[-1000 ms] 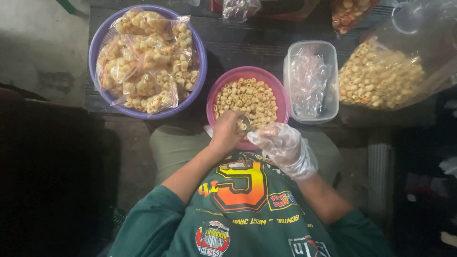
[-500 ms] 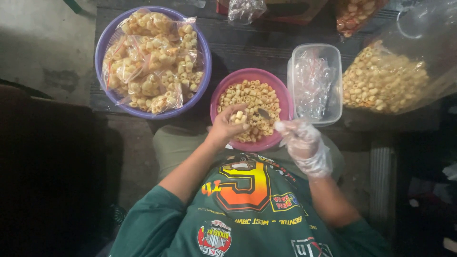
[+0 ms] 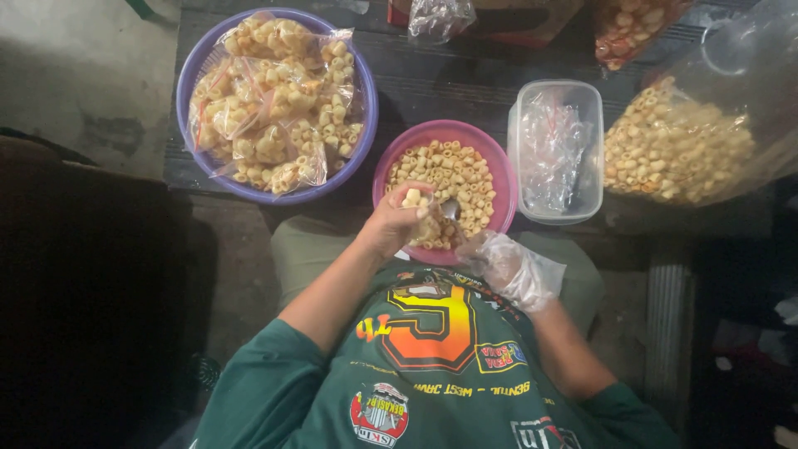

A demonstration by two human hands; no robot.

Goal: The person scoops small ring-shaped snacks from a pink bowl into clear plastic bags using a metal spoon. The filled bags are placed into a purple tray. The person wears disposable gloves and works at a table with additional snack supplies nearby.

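Two hands meet at the near rim of the pink bowl [image 3: 499, 162]: your bare left hand [image 3: 397, 223] is closed on a small bag of macaroni snacks [image 3: 420, 214], while your gloved right hand [image 3: 509, 268] is closed on a spoon [image 3: 450, 209] dipping toward it. Tilt the spoon off the bag's mouth and pieces could spill onto your lap (the bowl overhangs the edge). Dark wooden slats [image 3: 432, 79] carry everything; the room is dim, with bare concrete floor [image 3: 83, 75].

A dark slatted bench [image 3: 432, 79] spans 12 o'clock, grey concrete floor [image 3: 75, 75] lies at 10 o'clock, and deep shadow fills 8 o'clock.
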